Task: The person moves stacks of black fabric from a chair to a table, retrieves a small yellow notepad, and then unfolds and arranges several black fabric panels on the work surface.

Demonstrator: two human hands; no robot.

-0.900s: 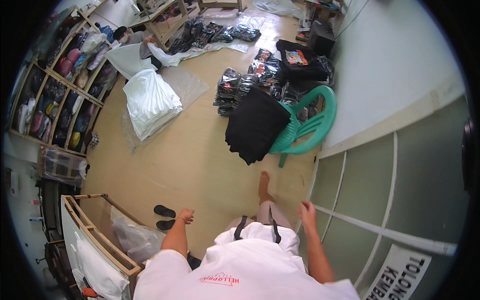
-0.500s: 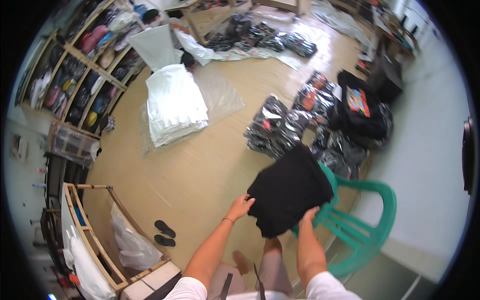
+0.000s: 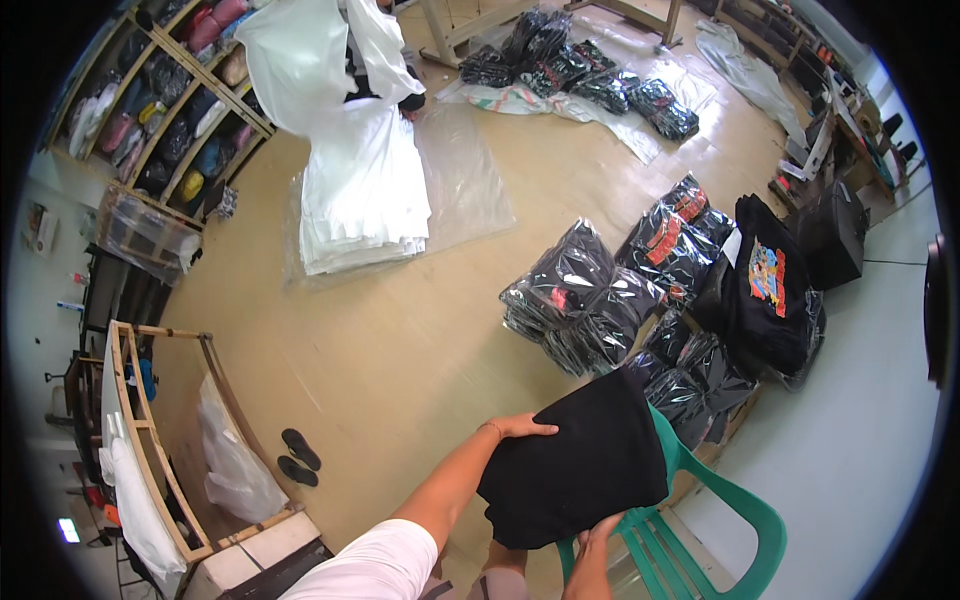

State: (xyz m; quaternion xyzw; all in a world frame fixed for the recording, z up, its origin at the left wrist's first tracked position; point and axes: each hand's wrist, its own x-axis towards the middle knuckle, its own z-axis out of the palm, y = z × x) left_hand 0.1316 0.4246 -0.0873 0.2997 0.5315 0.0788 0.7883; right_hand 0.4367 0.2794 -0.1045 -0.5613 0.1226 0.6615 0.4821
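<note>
A folded black garment (image 3: 575, 465) lies spread out in front of me over the green plastic chair (image 3: 680, 550). My left hand (image 3: 522, 426) holds its far left edge, one digit on top and the other fingers hidden by the cloth. At the near right edge, my right hand (image 3: 598, 532) grips the garment from beneath, with its fingertips out of sight. Just beyond the chair are plastic-wrapped black garments (image 3: 570, 290) in stacks, and a pile of loose black shirts (image 3: 765, 285) with a colourful print.
A tall pile of white cloth (image 3: 360, 200) rests on clear plastic sheeting, where a person handles a white piece. Packed shelves (image 3: 175, 100) line the far left. A wooden frame (image 3: 150, 430) and black slippers (image 3: 298, 458) are at left; more wrapped bundles (image 3: 600, 80) lie farther back.
My view has shifted, and the garment sits lower in it. My left hand has moved from the garment's near left corner to its far left edge. The other person has lifted the white piece.
</note>
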